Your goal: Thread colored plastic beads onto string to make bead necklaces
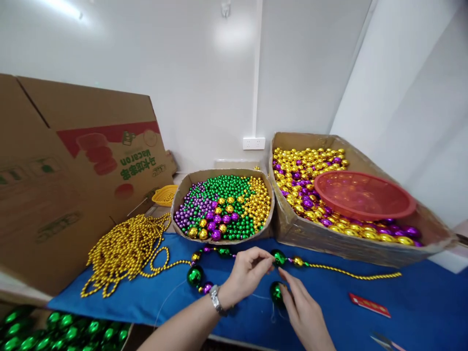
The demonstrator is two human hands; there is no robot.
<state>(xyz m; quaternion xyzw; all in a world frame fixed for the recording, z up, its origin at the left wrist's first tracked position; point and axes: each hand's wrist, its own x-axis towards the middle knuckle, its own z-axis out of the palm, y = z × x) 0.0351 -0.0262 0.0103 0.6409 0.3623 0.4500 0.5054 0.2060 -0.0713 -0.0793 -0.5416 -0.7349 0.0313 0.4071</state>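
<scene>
My left hand (pixel 252 268), with a metal watch (pixel 217 299) on its wrist, has thumb and index finger pinched together. Those fingertips are beside a large green bead (pixel 278 257) on a strand; what they grip is too small to make out. Close to them, my right hand (pixel 302 300) has its fingers stretched out, a gap showing between thumb and finger. Its thumb is at the edge of another large green bead (pixel 276 293), perhaps touching it. Farther left on the strand are a big green bead (pixel 195 276) and a purple bead (pixel 207 287). Thin clear thread lies on the blue cloth.
Behind my hands stands a box of small beads (pixel 176 195), with a larger bead box (pixel 292 229) and red basket (pixel 365 195) to its right. Gold bead chains (pixel 124 248) pile up at left. A red packet (pixel 369 305) and scissors (pixel 382 341) lie right.
</scene>
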